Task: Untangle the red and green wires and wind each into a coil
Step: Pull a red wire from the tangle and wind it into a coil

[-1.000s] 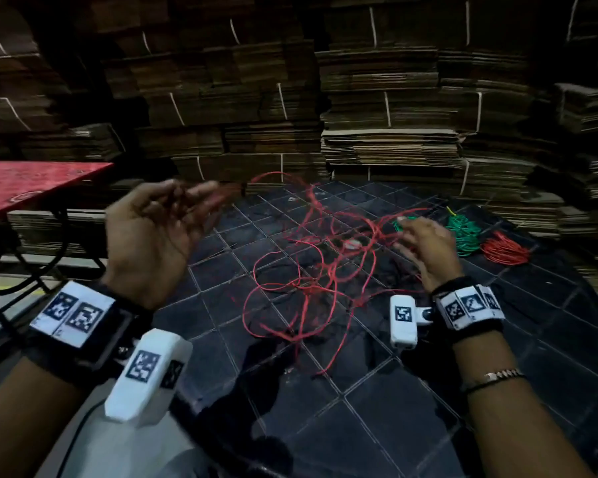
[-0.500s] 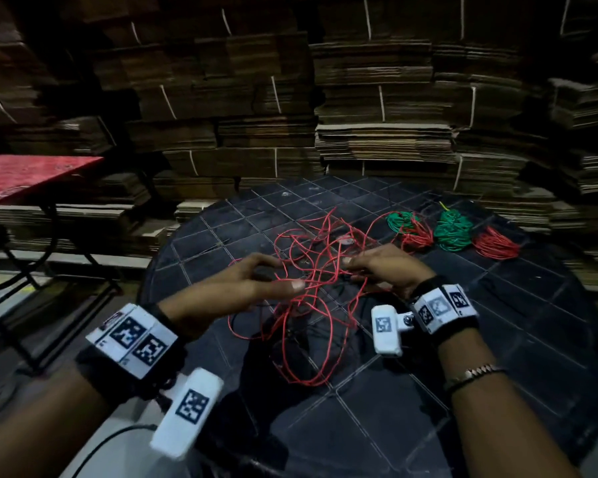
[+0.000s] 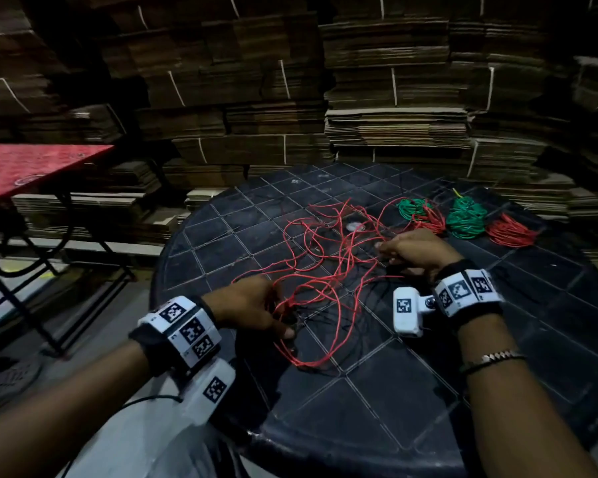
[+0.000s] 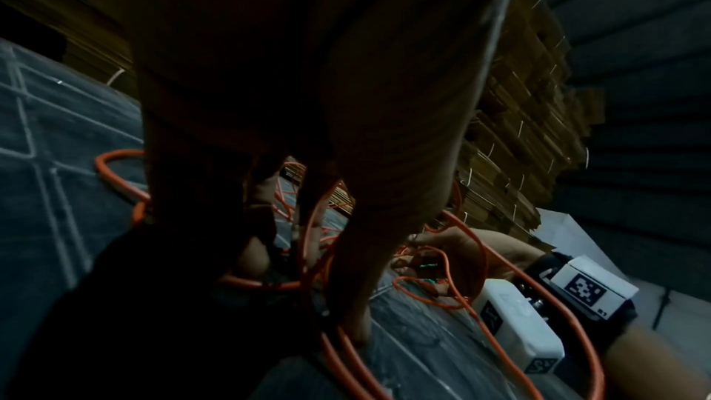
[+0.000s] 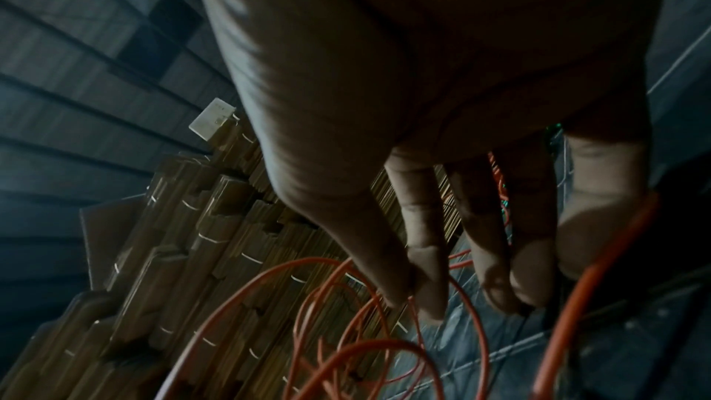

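A loose red wire lies in tangled loops on the black round table. My left hand is at the tangle's near left side, with its fingers curled round a few red strands; the left wrist view is dark, with red wire running between the fingers. At the tangle's right side my right hand pinches a strand of red wire between thumb and index finger, its other fingers straight. Behind it lie a mixed green and red bundle, a green coil and a red coil.
Tall stacks of flattened cardboard wall in the table's far side. To the left, across a gap of floor, stands a red-topped folding table. The near half of the black table holds only the end loops of the red wire.
My left hand came down from holding the red wire up in the air to the table, then drew back to the tangle's near left. The right hand stayed low at the right side.
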`<state>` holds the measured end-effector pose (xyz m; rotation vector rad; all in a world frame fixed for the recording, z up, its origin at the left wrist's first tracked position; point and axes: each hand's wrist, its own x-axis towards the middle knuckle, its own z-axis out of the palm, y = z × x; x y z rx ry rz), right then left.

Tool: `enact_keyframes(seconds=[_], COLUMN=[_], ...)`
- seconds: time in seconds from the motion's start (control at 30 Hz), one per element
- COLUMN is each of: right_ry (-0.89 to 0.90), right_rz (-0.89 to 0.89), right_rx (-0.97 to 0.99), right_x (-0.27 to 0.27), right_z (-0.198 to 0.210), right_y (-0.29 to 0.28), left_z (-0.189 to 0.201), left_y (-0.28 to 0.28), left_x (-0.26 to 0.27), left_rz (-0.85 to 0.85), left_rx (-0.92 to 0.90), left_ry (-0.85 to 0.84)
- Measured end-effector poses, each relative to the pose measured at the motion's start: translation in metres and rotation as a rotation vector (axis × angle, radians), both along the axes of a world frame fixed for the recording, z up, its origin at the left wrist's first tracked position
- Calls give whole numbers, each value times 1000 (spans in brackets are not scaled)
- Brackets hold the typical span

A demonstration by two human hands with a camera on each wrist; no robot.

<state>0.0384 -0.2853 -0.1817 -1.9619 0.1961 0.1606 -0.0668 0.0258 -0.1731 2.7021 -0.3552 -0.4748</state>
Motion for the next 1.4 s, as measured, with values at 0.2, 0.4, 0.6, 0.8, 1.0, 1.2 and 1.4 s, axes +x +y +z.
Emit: enact_keyframes(seconds=[0.2, 0.4, 0.6, 0.8, 1.0, 1.2, 1.4], right_ry=[15, 32, 30, 15, 11, -16, 68], right_rz=[-38, 5, 53, 48, 88, 357, 600], right_rx=[-197, -164, -75, -99, 19, 481, -46], right_x=[-4, -9, -11, -2, -6, -25, -30], right_z=[7, 12, 8, 5, 7, 25, 7], right_y=[-13, -1, 4, -5, -4, 18, 34], left_z=[4, 53, 56, 29, 29, 67, 86], left_y=[7, 13, -10, -17, -20, -24, -31], left_x=[0, 23, 94, 151, 152, 116, 45], left_rz=[39, 149, 396, 481, 631, 519, 318], left_rx=[-75, -481, -541, -284, -698, -1060, -1050], left_ry=[80, 189, 25, 41, 74, -540, -283])
